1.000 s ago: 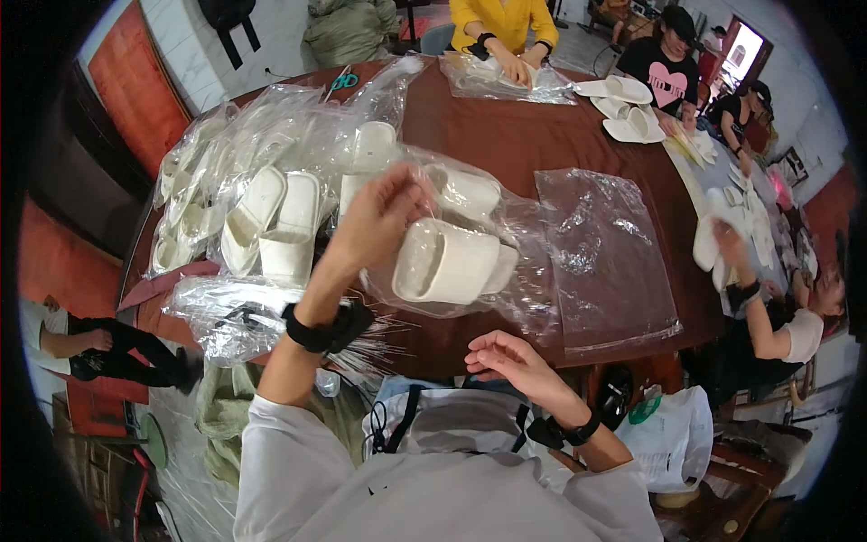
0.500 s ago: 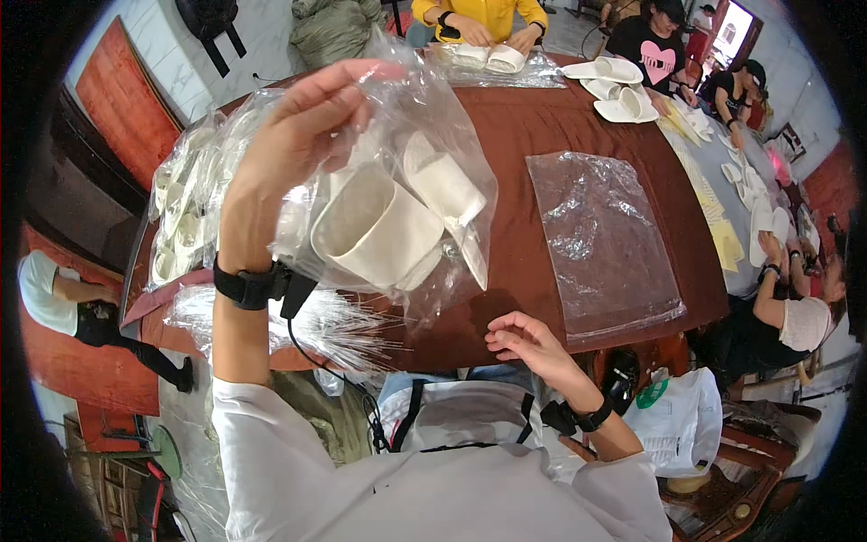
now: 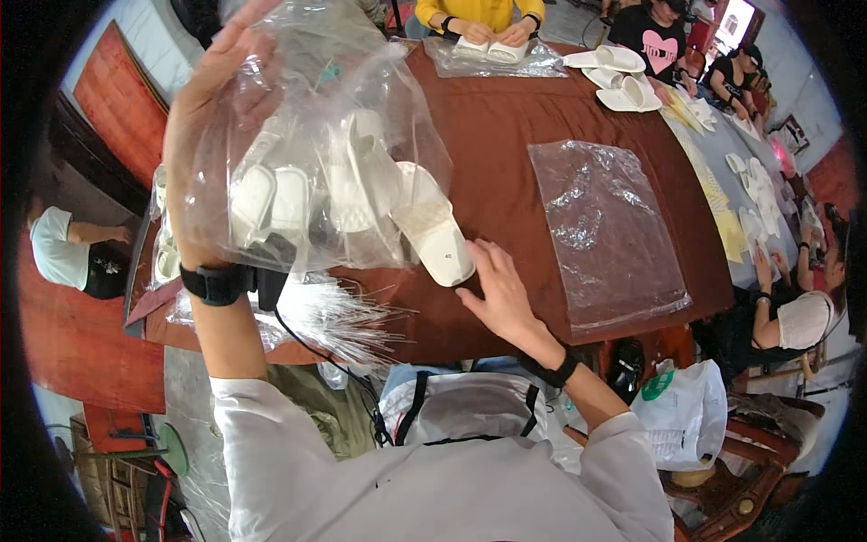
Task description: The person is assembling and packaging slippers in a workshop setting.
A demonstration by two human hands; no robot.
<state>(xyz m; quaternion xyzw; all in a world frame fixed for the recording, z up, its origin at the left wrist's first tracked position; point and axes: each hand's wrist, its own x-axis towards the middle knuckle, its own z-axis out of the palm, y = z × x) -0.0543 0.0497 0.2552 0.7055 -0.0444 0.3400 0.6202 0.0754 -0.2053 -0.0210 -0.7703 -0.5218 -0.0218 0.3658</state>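
Note:
Raised at the left, my left hand [image 3: 203, 90] grips the upper part of a clear plastic bag [image 3: 298, 81]. Several white slippers [image 3: 357, 190] hang inside it, partly blurred by the film. One white slipper [image 3: 433, 239] sticks out at the bag's lower right side, its sole toward me. Close by its end is my right hand [image 3: 504, 298], thumb and fingers apart; whether the fingertips touch the sole I cannot tell. A flat clear bag [image 3: 610, 235] lies on the brown tablecloth [image 3: 488, 135] to the right.
A bundle of thin clear strips [image 3: 334, 312] lies at the near table edge. More white slippers [image 3: 628, 90] sit at the far right. Across the table, a person in yellow [image 3: 483, 18] handles slippers on a clear bag. A white plastic bag [image 3: 682, 420] stands at the lower right.
My left hand has moved left and up with the bag, which has turned so a slipper's sole shows. My right hand has moved up and left to the slipper's end.

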